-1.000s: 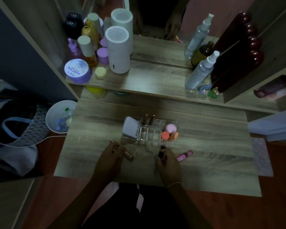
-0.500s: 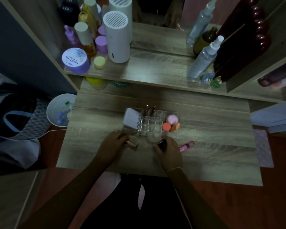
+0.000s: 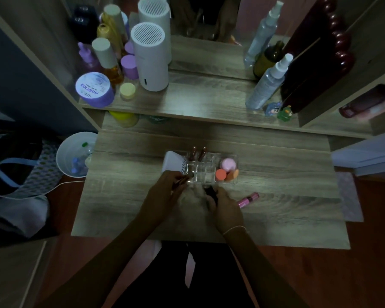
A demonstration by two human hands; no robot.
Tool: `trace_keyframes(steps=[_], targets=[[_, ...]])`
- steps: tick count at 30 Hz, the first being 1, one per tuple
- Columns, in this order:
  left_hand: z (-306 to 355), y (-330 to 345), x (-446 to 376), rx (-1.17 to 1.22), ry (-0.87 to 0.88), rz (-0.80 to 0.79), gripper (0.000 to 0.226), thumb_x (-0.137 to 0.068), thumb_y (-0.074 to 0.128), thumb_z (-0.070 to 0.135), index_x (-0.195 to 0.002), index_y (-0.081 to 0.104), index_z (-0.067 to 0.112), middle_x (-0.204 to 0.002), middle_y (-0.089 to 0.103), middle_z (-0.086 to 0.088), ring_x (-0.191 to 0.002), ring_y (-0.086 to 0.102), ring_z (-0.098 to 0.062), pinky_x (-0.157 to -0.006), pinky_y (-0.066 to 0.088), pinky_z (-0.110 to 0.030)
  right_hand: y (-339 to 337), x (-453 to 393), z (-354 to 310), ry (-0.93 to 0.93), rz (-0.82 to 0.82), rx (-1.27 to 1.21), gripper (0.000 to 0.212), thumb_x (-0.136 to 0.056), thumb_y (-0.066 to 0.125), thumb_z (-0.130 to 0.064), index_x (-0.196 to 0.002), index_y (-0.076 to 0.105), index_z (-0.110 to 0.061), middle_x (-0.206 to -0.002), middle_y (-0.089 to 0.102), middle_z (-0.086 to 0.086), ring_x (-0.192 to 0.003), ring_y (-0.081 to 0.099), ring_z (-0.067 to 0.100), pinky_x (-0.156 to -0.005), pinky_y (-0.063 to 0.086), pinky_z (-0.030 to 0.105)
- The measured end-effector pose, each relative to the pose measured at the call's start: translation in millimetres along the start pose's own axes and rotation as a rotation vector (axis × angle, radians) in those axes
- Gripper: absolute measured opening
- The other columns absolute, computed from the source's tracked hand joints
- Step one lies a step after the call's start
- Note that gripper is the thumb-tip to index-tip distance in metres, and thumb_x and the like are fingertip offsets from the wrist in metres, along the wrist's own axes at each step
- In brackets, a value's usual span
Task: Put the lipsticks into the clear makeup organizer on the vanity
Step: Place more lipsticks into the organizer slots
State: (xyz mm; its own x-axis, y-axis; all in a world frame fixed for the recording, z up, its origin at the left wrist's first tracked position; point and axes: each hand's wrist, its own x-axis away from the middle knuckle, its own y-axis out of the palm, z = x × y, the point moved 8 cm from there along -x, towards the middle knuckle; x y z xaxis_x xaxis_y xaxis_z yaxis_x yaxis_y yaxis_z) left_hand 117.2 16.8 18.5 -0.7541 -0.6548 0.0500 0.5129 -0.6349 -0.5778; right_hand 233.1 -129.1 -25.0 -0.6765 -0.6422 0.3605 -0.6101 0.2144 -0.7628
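While right hand point(image 3: 226, 207) grips dark lipstick point(image 3: 210, 193), pink lipstick point(image 3: 248, 199) lies just right.

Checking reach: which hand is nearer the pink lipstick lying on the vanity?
Right. The right hand is just beside the pink lipstick; the left hand is farther off, at the organizer's front.

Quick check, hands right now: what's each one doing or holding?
Left hand: closed on a slim lipstick, its tip at the clear organizer's front edge.
Right hand: closed on a dark lipstick.
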Motion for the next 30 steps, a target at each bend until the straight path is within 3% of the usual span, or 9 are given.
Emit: trace_keyframes(steps=[3,5,7,9,12,14,18,23,30], targets=[[10.1,-1.8,-12.5,0.076,-0.044,0.071,0.012,-0.091,0.058,0.024,-0.102,0.058,0.019,-0.093,0.059,0.005,-0.079,0.054,0.015,-0.067,0.038,0.001,-22.7,4.7,-14.7,-0.023,0.111,-0.157,0.034,-0.092,0.056,-0.027,-0.123,0.044,-0.018,-0.080,0.065,-0.003,-0.070,0.062,0.016,-0.070,0.048,0.026],[17.5,-7.0,-21.3,0.141,-0.024,0.145,0.015,-0.089,0.061,0.022,-0.103,0.055,0.021,-0.094,0.062,0.002,-0.077,0.059,0.007,-0.065,0.041,-0.001,-46.5,2.3,-23.3,-0.043,0.205,-0.241,0.037,-0.089,0.059,-0.028,-0.121,0.043,-0.023,-0.067,0.059,-0.015,-0.057,0.056,-0.001,-0.059,0.046,0.020],[22.5,-9.2,-28.3,0.137,0.005,0.190,0.019,-0.087,0.064,0.020,-0.104,0.055,0.016,-0.099,0.063,-0.008,-0.077,0.061,-0.005,-0.065,0.042,-0.002,-69.7,-6.3,-32.4,-0.079,0.276,-0.292,0.024,-0.087,0.062,-0.028,-0.105,0.046,-0.026,-0.058,0.058,-0.016,-0.054,0.058,-0.009,-0.050,0.041,0.007],[20.9,-7.4,-33.7,0.127,0.002,0.202,0.022,-0.087,0.065,0.021,-0.105,0.057,0.012,-0.101,0.063,-0.014,-0.079,0.061,-0.009,-0.066,0.042,-0.001,-89.0,-17.8,-42.3,-0.117,0.309,-0.295,0.020,-0.085,0.064,-0.027,-0.098,0.050,-0.024,-0.063,0.059,-0.016,-0.059,0.060,-0.007,-0.053,0.042,0.006],[13.5,-1.7,-36.9,0.119,-0.024,0.195,0.020,-0.086,0.065,0.023,-0.102,0.058,0.013,-0.101,0.063,-0.013,-0.079,0.060,-0.010,-0.065,0.042,-0.001,-103.3,-35.8,-52.0,-0.169,0.306,-0.249,0.016,-0.084,0.066,-0.027,-0.095,0.057,-0.020,-0.079,0.064,-0.006,-0.071,0.062,0.011,-0.064,0.048,0.023],[9.7,2.0,-38.2,0.101,-0.024,0.184,0.019,-0.085,0.066,0.023,-0.101,0.057,0.017,-0.103,0.061,-0.010,-0.079,0.060,-0.009,-0.063,0.045,-0.006,-102.5,-49.1,-53.3,-0.169,0.286,-0.190,0.013,-0.083,0.068,-0.026,-0.091,0.059,-0.019,-0.082,0.065,-0.001,-0.074,0.060,0.016,-0.066,0.048,0.029],[8.8,5.4,-42.1,0.049,-0.016,0.168,0.019,-0.086,0.066,0.022,-0.102,0.059,0.017,-0.105,0.057,-0.009,-0.081,0.060,-0.010,-0.067,0.047,-0.015,-86.5,-75.5,-48.8,-0.128,0.194,-0.094,0.014,-0.081,0.069,-0.024,-0.084,0.056,-0.020,-0.086,0.068,0.006,-0.076,0.062,0.020,-0.068,0.045,0.027],[6.7,8.1,-45.0,-0.012,-0.039,0.162,0.024,-0.085,0.066,0.020,-0.107,0.059,0.014,-0.107,0.058,-0.010,-0.085,0.057,-0.009,-0.066,0.039,-0.009,-67.2,-95.0,-44.3,-0.103,0.082,0.004,0.019,-0.080,0.069,-0.025,-0.094,0.063,-0.013,-0.093,0.071,0.012,-0.086,0.064,0.027,-0.073,0.045,0.029],[7.1,9.8,-42.1,-0.100,-0.017,0.175,0.020,-0.085,0.066,0.020,-0.102,0.061,0.011,-0.107,0.058,-0.011,-0.088,0.051,-0.009,-0.072,0.034,-0.012,-58.2,-104.5,-46.4,-0.083,0.000,0.070,0.022,-0.075,0.070,-0.019,-0.096,0.067,-0.013,-0.098,0.070,0.012,-0.092,0.064,0.030,-0.080,0.050,0.036]])
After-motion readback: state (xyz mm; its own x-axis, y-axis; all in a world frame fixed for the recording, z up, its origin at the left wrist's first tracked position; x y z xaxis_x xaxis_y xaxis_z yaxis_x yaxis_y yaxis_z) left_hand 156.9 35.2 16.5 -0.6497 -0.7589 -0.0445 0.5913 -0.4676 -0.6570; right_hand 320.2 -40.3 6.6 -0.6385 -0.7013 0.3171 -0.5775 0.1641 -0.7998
